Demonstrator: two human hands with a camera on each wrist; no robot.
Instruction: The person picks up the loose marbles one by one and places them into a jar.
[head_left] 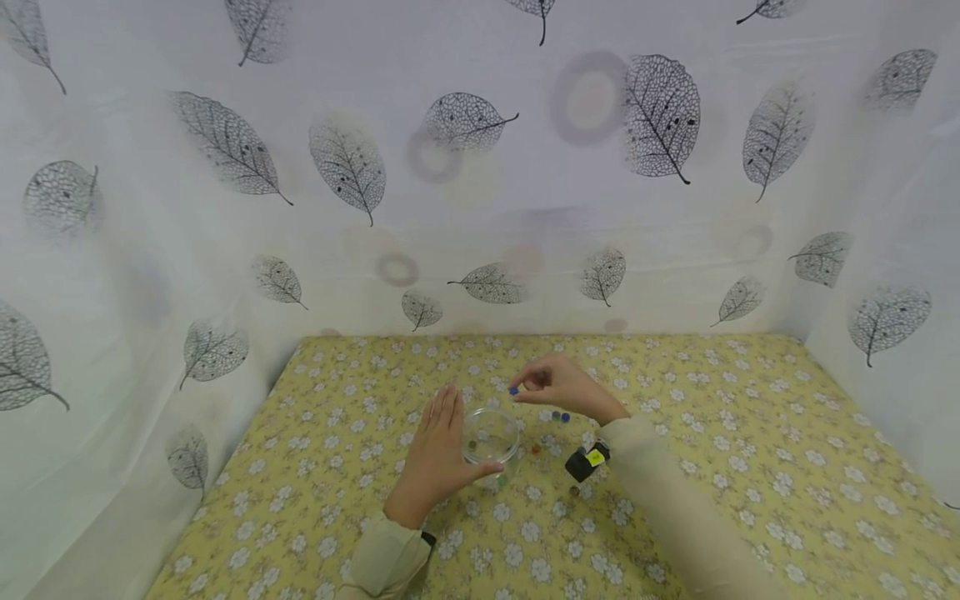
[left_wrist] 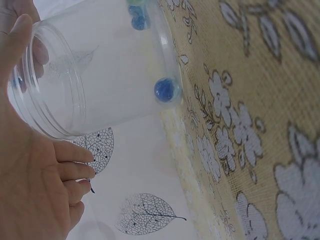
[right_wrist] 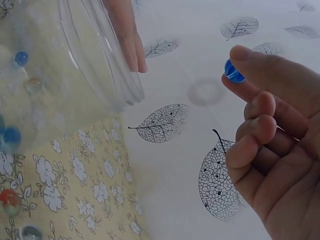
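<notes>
Right now, the right hand (head_left: pixel 562 388) has its grip pinched on a blue marble (right_wrist: pixel 234 71), thumb against forefinger, near the clear jar (left_wrist: pixel 110 75) but apart from its rim. The left hand (head_left: pixel 438 457) is spread along the jar's other side, fingers straight, thumb crossing the front of the rim. Loose marbles (head_left: pixel 566 417) lie to the jar's right, close by the right wrist. Past that arm, the flower-covered bench (head_left: pixel 750 433) runs wide to its right edge; its back edge meets a leaf-printed curtain (head_left: pixel 525 183). The near edge is cut off below. Marbles inside the jar blur through its wall; I can't count them. A black wrist device (head_left: pixel 581 465) hides some of the bench.
</notes>
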